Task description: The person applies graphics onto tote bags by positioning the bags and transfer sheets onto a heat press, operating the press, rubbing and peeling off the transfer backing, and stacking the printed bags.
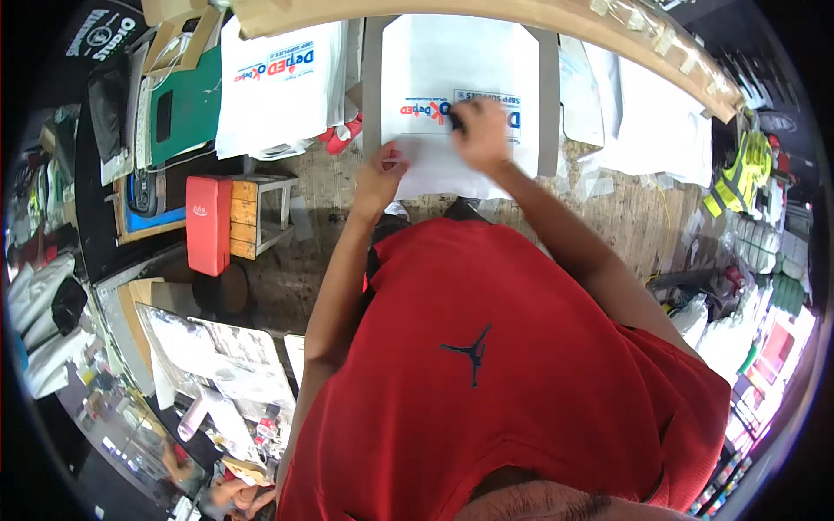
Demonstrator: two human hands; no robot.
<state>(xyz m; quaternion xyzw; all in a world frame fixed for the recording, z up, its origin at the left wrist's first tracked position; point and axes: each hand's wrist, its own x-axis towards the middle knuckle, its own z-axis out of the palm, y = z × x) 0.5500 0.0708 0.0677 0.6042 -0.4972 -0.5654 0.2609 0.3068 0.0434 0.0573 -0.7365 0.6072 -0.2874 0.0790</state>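
Right hand bent over blue-and-red lettering on a white sheet

The white sheet (460, 52) lay straight ahead of the person, on a grey board (547, 104) whose margins showed along its left and right sides. Blue and red print (421, 110) ran across the middle of the sheet, and its near end hung past the board toward the person's feet. The right hand (483, 135) was over the print and covered part of it, the fingers closed around a small dark object (456, 120); what that object was could not be made out. The left hand (380, 181) was at the near left edge of the sheet, its fingers curled beside something pale. Whether those fingers gripped the sheet or merely rested against it, I could not tell. Both forearms reached forward from a red shirt (495, 295) with a black figure on it.

To the left lay a pile of white printed sheets (278, 95), with a green panel (204, 108) farther left. Nearer, a red block-shaped item (208, 226) stood against a wooden stool (244, 217) on the plank floor (304, 234). A brown cardboard length (486, 12) curved across the far side. More white sheets (665, 122) lay to the right, and a yellow-green garment (743, 174) was beyond them. Another person (239, 495) was at the near left, partly hidden and blurred.
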